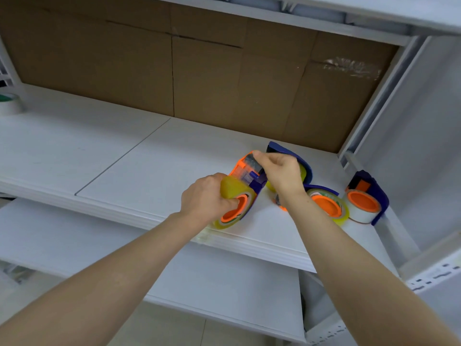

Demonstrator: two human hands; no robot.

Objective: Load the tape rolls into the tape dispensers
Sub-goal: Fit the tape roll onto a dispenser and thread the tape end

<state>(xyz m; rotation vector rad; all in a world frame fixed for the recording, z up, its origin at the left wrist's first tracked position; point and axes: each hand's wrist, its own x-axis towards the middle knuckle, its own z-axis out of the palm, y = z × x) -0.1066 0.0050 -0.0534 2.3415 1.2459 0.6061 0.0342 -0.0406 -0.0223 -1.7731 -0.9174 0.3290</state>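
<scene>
While left hand (207, 198) grips dispenser (245, 177), right hand (282, 173) pinching tape (252, 160), 3 loaded dispensers (366, 203) beside.

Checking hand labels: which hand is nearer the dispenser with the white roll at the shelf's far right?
Right. The right hand sits just left of the white-roll dispenser; the left hand is farther left, gripping the held dispenser.

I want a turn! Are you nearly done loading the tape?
Nearly. Three dispensers at right on the shelf look loaded. The left hand grips a fourth dispenser, roll fitted, while the right hand pinches its tape end at the front. One spare roll sits far left, with no empty dispenser in view.
</scene>
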